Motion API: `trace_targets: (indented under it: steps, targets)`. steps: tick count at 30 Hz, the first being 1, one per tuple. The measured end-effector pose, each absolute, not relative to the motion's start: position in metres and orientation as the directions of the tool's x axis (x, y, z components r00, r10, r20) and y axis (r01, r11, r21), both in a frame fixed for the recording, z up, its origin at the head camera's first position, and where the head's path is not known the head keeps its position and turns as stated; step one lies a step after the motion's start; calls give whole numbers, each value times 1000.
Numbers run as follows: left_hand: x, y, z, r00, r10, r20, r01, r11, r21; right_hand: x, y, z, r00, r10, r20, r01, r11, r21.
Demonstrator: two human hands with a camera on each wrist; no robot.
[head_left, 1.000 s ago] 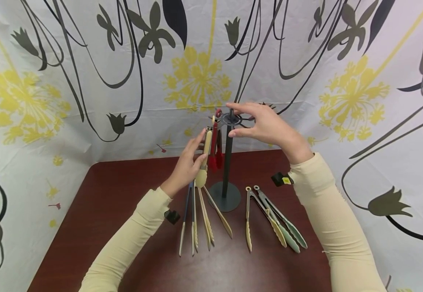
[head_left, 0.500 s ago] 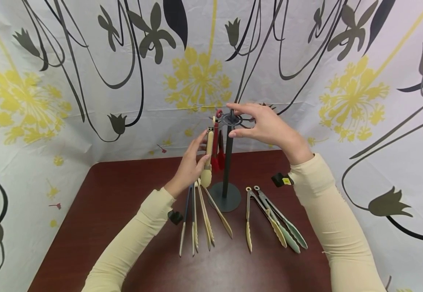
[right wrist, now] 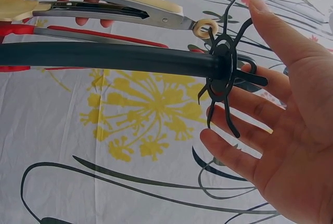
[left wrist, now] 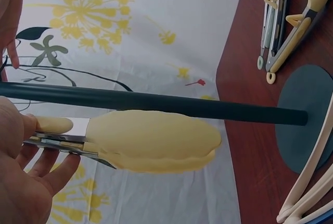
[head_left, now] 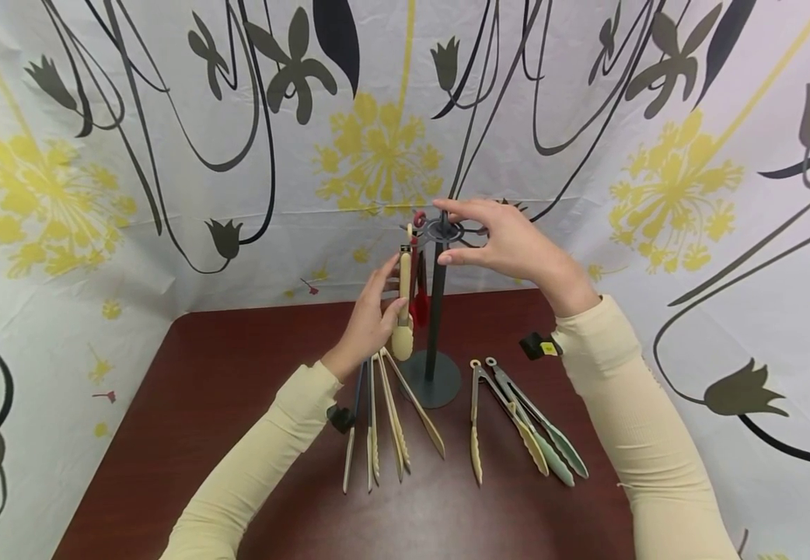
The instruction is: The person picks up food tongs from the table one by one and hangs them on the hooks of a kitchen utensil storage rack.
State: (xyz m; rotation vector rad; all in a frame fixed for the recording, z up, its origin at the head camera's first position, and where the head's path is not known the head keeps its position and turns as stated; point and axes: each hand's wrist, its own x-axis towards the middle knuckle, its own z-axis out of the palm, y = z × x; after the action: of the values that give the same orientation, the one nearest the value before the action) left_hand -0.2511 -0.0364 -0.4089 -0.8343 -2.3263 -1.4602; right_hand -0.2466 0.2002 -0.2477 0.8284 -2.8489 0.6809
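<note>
Loose tongs [head_left: 554,460] lie on the table [head_left: 237,365] at lower centre and lower right. Mid-frame, the left hand [head_left: 370,320] pinches yellow tongs [head_left: 405,284] head-down beside the stand [head_left: 436,315], their ring [right wrist: 195,27] at the hooks [right wrist: 252,76]; whether it is threaded cannot be told. The right hand's [head_left: 510,237] fingers stand apart around the stand's top. The step looks like hooking; next calls for steady alignment. Red tongs [head_left: 422,306] hang behind.

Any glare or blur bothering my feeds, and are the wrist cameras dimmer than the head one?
Head view: brightest, with a pale, soft sheen on the glossy dark red tabletop; left wrist view: duller, the cream-and-silver metal tongs showing no strong smear; right wrist view: also duller, yet the thin hooks of the dark, round-poled stand remain readable.
</note>
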Motion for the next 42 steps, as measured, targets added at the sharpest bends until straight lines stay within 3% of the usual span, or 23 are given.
trace_targets:
  steps: [17, 30, 42]
  targets:
    - [-252, -31, -409, -813, 312, 492, 570, 246, 784, -245, 201, -244, -848, -486, 212, -529, 750, -396]
    - [-252, -32, -408, -814, 312, 490, 576, 322, 751, -246, 200, -244, -855, -482, 190, -516, 759, -397]
    - [-252, -42, -410, -821, 275, 500, 560, 219, 799, -244, 198, -242, -850, -483, 210, -526, 762, -376]
